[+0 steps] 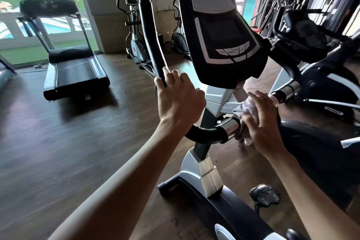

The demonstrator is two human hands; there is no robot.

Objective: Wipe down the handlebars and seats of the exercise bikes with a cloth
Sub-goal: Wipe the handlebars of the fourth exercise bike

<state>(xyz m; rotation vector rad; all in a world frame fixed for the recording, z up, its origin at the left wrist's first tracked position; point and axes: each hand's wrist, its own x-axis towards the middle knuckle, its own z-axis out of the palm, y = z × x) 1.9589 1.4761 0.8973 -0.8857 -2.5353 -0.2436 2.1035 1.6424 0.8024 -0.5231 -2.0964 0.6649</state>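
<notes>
Fingers of the left hand [180, 101] curl round the black padded handlebar [151, 35]; the right hand [262, 121], fingers nearly straight, presses a crumpled white cloth [246, 108] against the bike's chrome grip [231, 127].

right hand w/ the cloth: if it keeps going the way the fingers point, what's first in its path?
Probably the white bike stem under the console. The right hand presses the cloth by the chrome handlebar section, fingers pointing up-left; depth is unclear.

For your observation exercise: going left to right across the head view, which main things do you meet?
Treadmill → upright black handlebar → left hand gripping it → bike console → right hand pressing the cloth.
</notes>
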